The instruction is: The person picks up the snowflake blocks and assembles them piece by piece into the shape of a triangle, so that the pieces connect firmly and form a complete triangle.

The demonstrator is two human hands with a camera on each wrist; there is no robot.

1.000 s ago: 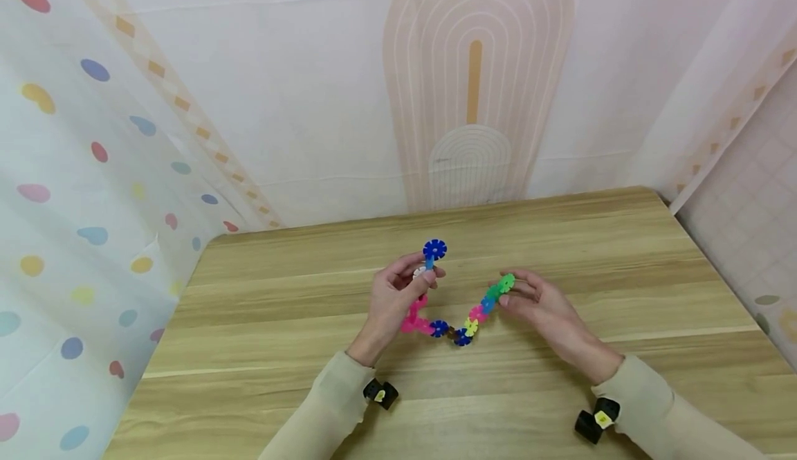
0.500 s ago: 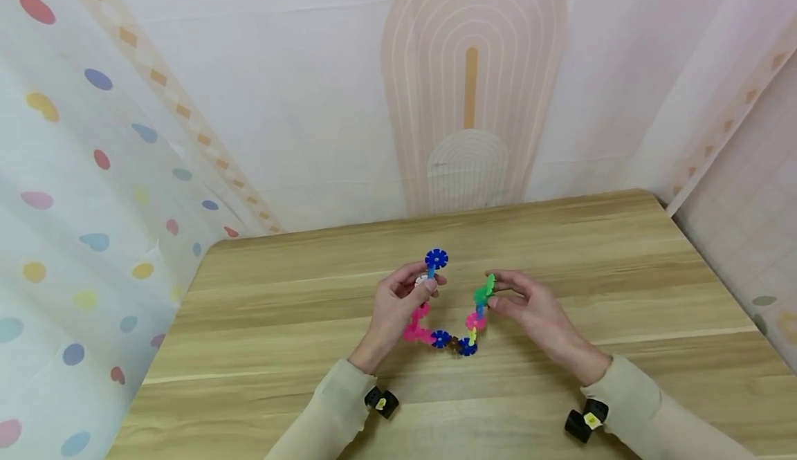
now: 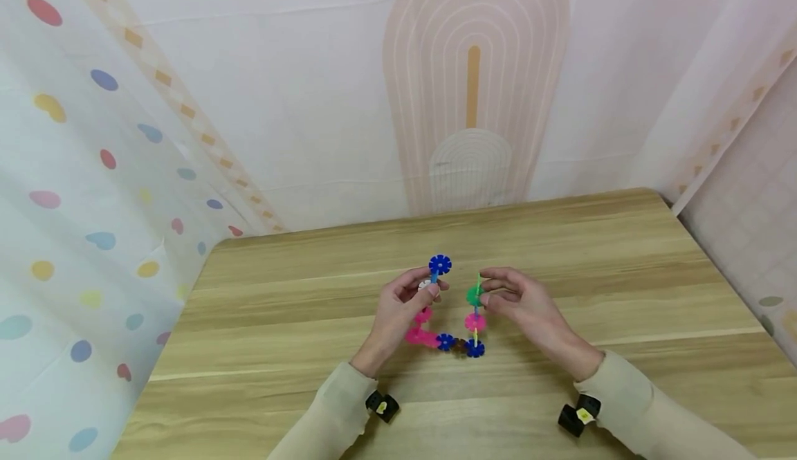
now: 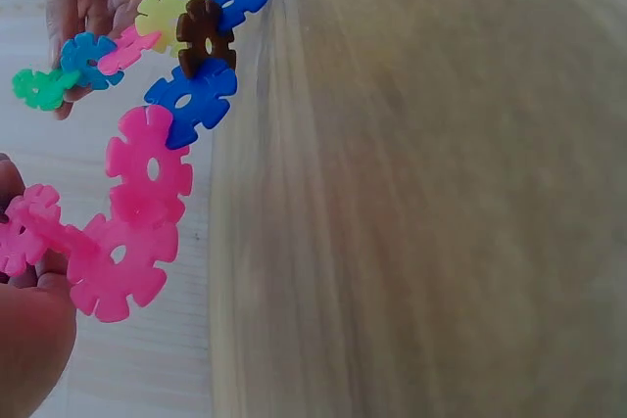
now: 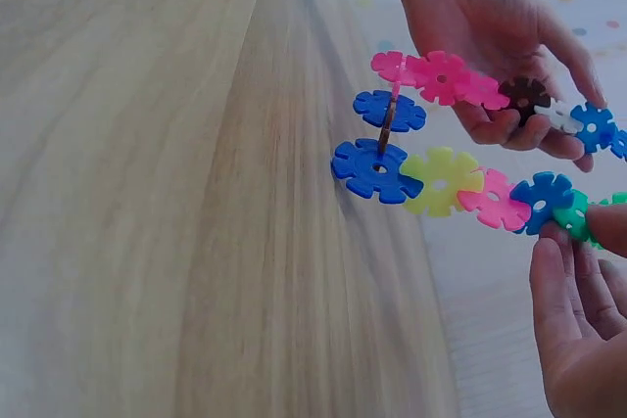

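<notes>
A light wooden table (image 3: 311, 322) lies beneath two hands. Left hand (image 3: 398, 311) and right hand (image 3: 529, 311) each pinch one end of a colourful plastic snowflake-disc chain (image 3: 457, 342), apparently sagging onto the tabletop.

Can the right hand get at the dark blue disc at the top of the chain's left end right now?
Probably yes. The right hand pinches the chain's green end, and only open air over the table separates it from the dark blue disc; it would have to let go first.
</notes>
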